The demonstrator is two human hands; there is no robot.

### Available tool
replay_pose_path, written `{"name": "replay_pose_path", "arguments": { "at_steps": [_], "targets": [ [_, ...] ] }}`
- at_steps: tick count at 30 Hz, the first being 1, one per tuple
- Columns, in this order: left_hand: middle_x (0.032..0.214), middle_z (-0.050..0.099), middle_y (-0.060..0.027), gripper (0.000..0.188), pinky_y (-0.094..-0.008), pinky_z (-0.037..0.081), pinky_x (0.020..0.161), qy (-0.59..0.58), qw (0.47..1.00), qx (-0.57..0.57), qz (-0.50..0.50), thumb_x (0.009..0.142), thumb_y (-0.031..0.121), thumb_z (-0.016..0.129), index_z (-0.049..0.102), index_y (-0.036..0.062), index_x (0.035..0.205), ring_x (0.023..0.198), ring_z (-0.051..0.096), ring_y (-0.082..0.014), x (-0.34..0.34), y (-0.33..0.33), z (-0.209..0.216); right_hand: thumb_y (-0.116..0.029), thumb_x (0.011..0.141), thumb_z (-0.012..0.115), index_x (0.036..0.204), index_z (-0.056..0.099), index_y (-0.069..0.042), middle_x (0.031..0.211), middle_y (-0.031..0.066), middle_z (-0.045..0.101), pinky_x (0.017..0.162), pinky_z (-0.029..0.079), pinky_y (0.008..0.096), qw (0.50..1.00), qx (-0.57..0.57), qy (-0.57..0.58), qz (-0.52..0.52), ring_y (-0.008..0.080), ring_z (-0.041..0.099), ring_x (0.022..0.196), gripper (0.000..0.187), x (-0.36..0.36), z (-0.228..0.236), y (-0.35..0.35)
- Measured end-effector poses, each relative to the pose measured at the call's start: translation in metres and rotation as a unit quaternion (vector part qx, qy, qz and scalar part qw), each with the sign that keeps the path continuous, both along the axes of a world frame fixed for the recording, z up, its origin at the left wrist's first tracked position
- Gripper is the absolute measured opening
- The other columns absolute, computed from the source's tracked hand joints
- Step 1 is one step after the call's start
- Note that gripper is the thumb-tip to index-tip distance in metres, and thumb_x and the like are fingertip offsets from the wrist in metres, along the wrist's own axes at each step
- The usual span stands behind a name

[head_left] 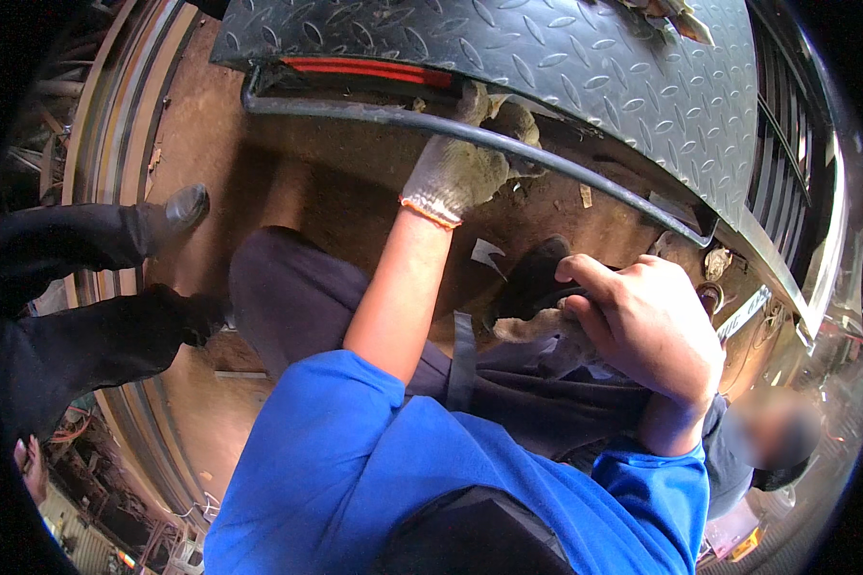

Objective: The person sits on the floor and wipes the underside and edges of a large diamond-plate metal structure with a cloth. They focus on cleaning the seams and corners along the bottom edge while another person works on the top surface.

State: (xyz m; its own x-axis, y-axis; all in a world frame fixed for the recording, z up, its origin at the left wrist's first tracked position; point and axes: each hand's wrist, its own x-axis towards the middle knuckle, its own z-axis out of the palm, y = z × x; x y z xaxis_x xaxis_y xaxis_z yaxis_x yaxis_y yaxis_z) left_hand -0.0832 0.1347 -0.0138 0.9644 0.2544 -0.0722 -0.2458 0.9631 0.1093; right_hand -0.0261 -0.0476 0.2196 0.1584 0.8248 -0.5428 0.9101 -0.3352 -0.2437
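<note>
My left hand (460,172), in a pale knitted work glove with an orange cuff edge, reaches under a bent dark metal bar (355,112) at the edge of a diamond-patterned steel plate (547,57). The bar crosses in front of its fingers, and a grey, dirty, crumpled bit of fabric (516,129) shows beside them. Whether those fingers grip anything is unclear. Lower right, my bare right hand (647,326) is closed, fingers bent over my lap. Beneath it, a soiled grey work glove (529,328) sticks out to the left, partly hidden by the hand.
A red strip (366,70) runs under the plate's front edge. At the left stand another person's dark-trousered legs (77,240) and shoe (186,206), near long metal rails (115,125). A second person (738,460) is at lower right. Scraps (487,254) lie on the brown floor.
</note>
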Motion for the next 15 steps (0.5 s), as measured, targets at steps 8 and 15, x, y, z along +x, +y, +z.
{"name": "replay_pose_path", "arguments": {
  "at_steps": [8, 15],
  "targets": [
    [0.082, 0.048, -0.002, 0.032, -0.0412, 0.038, 0.099, -0.162, 0.95, -0.261, 0.046, 0.105, 0.037, 0.048, 0.05, 0.0123, 0.086, 0.09, 0.05, -0.0183, 0.006, -0.018, 0.013, -0.022, 0.088, 0.07, 0.109, 0.065, -0.014, 0.067, 0.0154, 0.065, 0.07, 0.054, 0.0472, 1.0, -0.004, 0.008, -0.016, 0.0373, 0.068, 0.068, 0.023, 0.001, 0.001, -0.001],
    [0.105, 0.068, -0.0079, 0.021, -0.0501, 0.05, 0.099, 0.085, 0.967, -0.039, 0.237, 0.102, 0.025, 0.056, 0.066, 0.0069, 0.105, 0.103, 0.064, -0.0282, 0.024, -0.039, -0.002, -0.022, 0.089, 0.069, 0.11, 0.064, -0.014, 0.068, 0.0142, 0.066, 0.07, 0.054, 0.0467, 1.0, 0.0, 0.004, -0.014, 0.0369, 0.068, 0.068, 0.023, 0.002, 0.001, -0.003]
  ]
}}
